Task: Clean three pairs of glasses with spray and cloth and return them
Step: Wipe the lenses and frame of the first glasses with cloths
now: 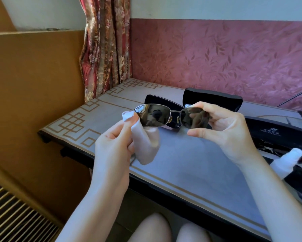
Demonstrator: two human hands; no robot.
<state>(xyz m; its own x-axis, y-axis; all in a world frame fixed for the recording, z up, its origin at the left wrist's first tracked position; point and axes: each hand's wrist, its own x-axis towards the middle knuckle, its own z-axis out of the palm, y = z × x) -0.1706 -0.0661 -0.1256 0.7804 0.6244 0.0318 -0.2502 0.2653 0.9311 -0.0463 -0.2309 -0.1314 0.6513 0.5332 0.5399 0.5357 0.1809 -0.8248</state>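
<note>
a person sits at a table (181,165) topped with a grey mat that has a tan fret border, and holds a pair of sunglasses (157,116) in the air above it, lenses dark and reflective in a thin metal frame. the right hand (223,130) grips the lens on the person's right, thumb under the lower rim and fingers curled over the top edge. the left hand (115,138) pinches a white cloth (146,147) against the outer end of the other lens: the thumb presses the cloth from the front while the rest of the cloth drapes over the fingers behind the glass and hangs down below. the two hands are apart, joined only by the frame between them. behind the sunglasses, on the mat, stands an open black case (214,100), and a second black case (153,100) shows just beside it, partly hidden by the frame. farther right lies a long black case with pale lettering (276,131), and near the table's right edge sits a white object (290,158) whose kind i cannot tell. a flowered curtain (104,49) hangs at the far left corner, next to a pink leaf-patterned wall (225,55).
</note>
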